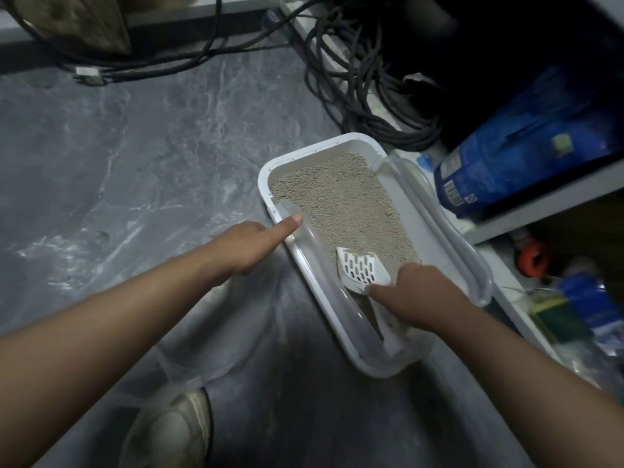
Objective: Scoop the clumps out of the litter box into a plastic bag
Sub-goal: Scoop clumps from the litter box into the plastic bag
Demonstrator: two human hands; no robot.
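The white litter box [371, 251] lies on the grey floor [135, 146], right of centre. At its 9 o'clock rim the left hand [246, 246] rests, thumb out straight, fingers hidden below. At 6 o'clock the right hand [418, 298] grips a slotted white scoop [363, 269] over the litter [337, 194].

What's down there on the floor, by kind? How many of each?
Litter box: 1
Slotted white scoop: 1
Blue bags: 2
Bundle of dark cables: 1
Shoe: 1
Hands, left hand and right hand: 2
Total: 8
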